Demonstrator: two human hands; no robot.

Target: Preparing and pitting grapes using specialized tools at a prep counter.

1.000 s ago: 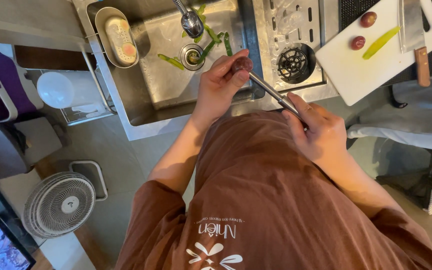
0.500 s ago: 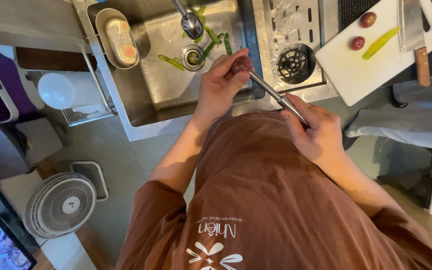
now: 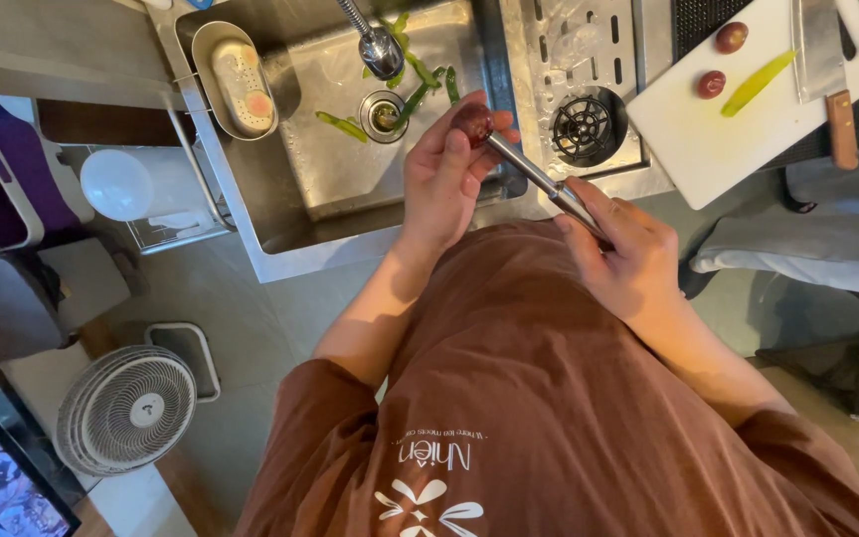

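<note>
**Hands work a small red fruit at the edge of a kitchen sink**

Seen from above, a person in a brown shirt (image 3: 549,398) stands at a steel sink (image 3: 300,189) that runs across the far side of the scene. A white cutting board (image 3: 738,119) lies on the counter to the far right, with a cleaver (image 3: 825,70) resting along its right part. A white floor fan (image 3: 129,410) stands near the left, on the floor beside a small white-framed stand. A steel drainer panel (image 3: 579,60) with a round black grate (image 3: 587,129) sits between the sink and the board. An oval soap dish (image 3: 236,75) hangs at the sink's left wall, and the faucet (image 3: 378,45) reaches over the drain (image 3: 383,111), where green vegetable strips (image 3: 415,89) lie scattered on the basin floor.

The left hand (image 3: 444,184) is raised over the sink's near rim, its fingers closed around a small dark red fruit (image 3: 472,121) held at the fingertips. The right hand (image 3: 628,259), just to the right and closer to the body, is clamped on the handle of a slim metal tool (image 3: 539,179); its far end meets the fruit. The hands are apart, joined only by the tool.

On the cutting board lie two more red fruits (image 3: 731,38) and a pale green strip (image 3: 760,83), well apart from the hands.
</note>
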